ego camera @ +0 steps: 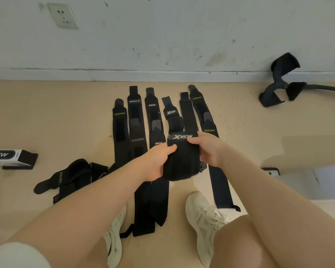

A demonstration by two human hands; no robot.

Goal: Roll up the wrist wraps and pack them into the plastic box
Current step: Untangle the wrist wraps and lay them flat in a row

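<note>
Both hands grip one black Xtep wrist wrap [182, 159] at frame centre: left hand [159, 161] clutches its left edge, right hand [207, 149] pinches the top right by the logo. Row of flat wrist wraps [135, 120] lies just beyond on the tan floor [46, 117]. Crumpled wraps [72, 176] sit lower left. White shoes [203, 221] below. Wall socket [63, 15] upper left.

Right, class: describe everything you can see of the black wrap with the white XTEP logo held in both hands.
The black fabric wrist wrap with the white XTEP logo is partly rolled into a thick bundle above the floor. The left hand grips its left side, the right hand its right. Its unrolled end runs away over the beige floor.
</note>
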